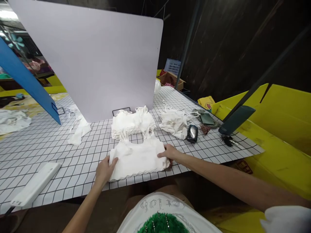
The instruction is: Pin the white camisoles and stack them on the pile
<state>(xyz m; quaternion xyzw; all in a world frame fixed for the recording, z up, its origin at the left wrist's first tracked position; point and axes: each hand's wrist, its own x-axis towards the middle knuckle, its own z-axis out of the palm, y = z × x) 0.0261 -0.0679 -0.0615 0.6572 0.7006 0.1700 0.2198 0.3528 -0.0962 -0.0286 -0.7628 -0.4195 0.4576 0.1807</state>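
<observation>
- The top [138, 158], a white garment with a scalloped hem, lies flat on the grid table [48, 152] at its near edge, straps pointing away from the person.
- The left hand [105, 171] grips the top's left edge, thumb on the cloth and the other fingers curled under it, pinching the fabric.
- The right hand [167, 152] rests on the top's right edge, fingers close together and pressed down onto the cloth; whether they pinch it cannot be told.
- Just behind the top sits a stack [132, 124] of folded white garments.
- Right of the top, a loose heap [175, 122] of white pieces lies beside a black case [192, 133].
- Farther right of the top are a phone [207, 119] and keys [228, 140].
- Behind the stack stands a white board [97, 55].
- Left of the top lies a white scrap [79, 131]; nearer the table edge, a white bar [36, 184].
</observation>
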